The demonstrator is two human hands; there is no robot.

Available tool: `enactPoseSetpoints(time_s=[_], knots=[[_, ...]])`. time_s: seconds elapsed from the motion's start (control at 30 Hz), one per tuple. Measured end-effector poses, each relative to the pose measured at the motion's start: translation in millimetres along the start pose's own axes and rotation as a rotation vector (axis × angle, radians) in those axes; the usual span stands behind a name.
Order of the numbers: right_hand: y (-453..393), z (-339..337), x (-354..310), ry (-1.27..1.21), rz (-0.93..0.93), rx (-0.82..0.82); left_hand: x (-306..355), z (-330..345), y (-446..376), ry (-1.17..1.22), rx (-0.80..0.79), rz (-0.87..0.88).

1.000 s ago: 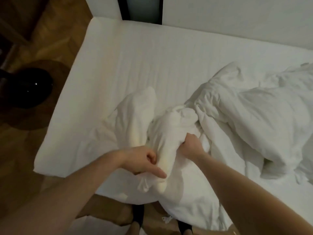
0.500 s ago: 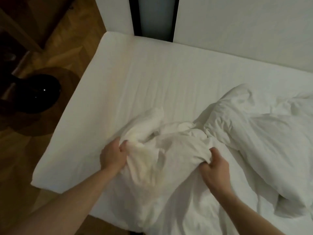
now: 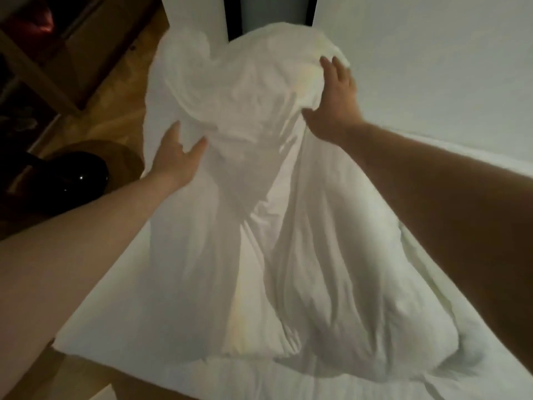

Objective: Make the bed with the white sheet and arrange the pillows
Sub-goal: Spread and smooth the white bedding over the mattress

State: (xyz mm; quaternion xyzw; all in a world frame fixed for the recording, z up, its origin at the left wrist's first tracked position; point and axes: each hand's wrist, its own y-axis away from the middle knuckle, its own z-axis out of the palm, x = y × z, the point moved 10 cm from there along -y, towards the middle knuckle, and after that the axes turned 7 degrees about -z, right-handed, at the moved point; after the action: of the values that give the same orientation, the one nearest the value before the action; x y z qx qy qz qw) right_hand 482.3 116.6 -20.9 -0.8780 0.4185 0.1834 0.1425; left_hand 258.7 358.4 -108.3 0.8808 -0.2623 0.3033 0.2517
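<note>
White sheet: the bunched white sheet (image 3: 259,226) is lifted above the mattress (image 3: 86,327), its top raised toward the far end of the bed and its lower folds trailing down to the near edge.
Left hand: the left hand (image 3: 176,160) is held against the sheet's left side, above the mattress's left edge; the fingers are spread, and the thumb lies on the cloth. Whether cloth is pinched cannot be told.
Right hand: the right hand (image 3: 334,99) is laid on the upper right of the bundle, fingers straight and slightly spread; a grip is not visible.
Step in hand: the sheet is judged to be in the middle of being thrown open over the bed; no pillow is seen.
Next move: the cloth probably needs to be spread flat toward the mattress's corners.
Surroundings: a wooden floor (image 3: 115,90) and a dark round object (image 3: 75,180) are seen left of the bed.
</note>
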Motion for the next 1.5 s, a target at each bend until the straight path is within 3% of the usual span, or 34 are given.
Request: enactPoseSetpoints(time_s=[0.1, 0.17, 0.33, 0.43, 0.57, 0.7, 0.77, 0.83, 0.93, 1.07, 1.2, 1.27, 1.33, 1.4, 1.5], knots=[[95.3, 88.0, -1.1, -0.108, 0.015, -0.185, -74.6, 40.6, 38.3, -0.277, -0.187, 0.028], [181.6, 143.7, 6.8, -0.181, 0.075, -0.304, -147.5, 60.6, 73.7, -0.332, -0.279, -0.085], [364.1, 236.0, 52.4, -0.259, 0.274, -0.434, -326.9, 74.6, 161.4, -0.308, -0.326, -0.603], [425.2, 268.1, 80.4, -0.201, 0.416, -0.481, -390.2, 81.0, 206.3, -0.241, -0.300, -0.848], [470.6, 307.6, 110.0, -0.257, 0.741, -0.486, -422.5, 121.1, 249.2, 0.058, -0.348, -1.053], [498.1, 343.2, 120.3, -0.585, 1.248, -0.268, -415.2, 170.4, 254.4, 0.335, -0.455, -1.055], [501.5, 358.5, 116.2, -0.795, 1.474, -0.170, -405.7, 173.3, 240.4, 0.423, -0.357, -1.000], [490.6, 365.9, 116.6, -0.926, 1.546, -0.094, -382.6, 162.2, 223.6, 0.368, -0.234, -0.899], [460.5, 339.9, 117.9, -0.873, 1.435, 0.041, -323.7, 143.1, 194.5, 0.074, -0.242, -0.586], [417.9, 229.9, 63.0, -0.746, 1.142, 0.268, -238.0, 92.7, 172.4, -0.494, -0.383, -0.172], [407.6, 138.4, -42.9, -0.730, 0.828, -0.042, -153.7, 18.1, 156.5, -1.020, -0.455, -0.006], [406.8, 109.2, -81.0, -0.755, 0.715, -0.191, -109.5, -15.0, 147.0, -1.172, -0.441, 0.065], [398.2, 90.1, -91.5, -0.822, 0.711, -0.220, -66.0, -47.0, 129.7, -1.158, -0.316, 0.132], [384.3, 77.9, -83.5, -0.930, 0.738, -0.124, -51.2, -70.3, 108.1, -1.001, -0.175, 0.118], [370.1, 92.5, -52.6, -0.673, 0.541, -0.156, -100.8, -60.2, 96.4, -0.455, -0.215, -0.146]])
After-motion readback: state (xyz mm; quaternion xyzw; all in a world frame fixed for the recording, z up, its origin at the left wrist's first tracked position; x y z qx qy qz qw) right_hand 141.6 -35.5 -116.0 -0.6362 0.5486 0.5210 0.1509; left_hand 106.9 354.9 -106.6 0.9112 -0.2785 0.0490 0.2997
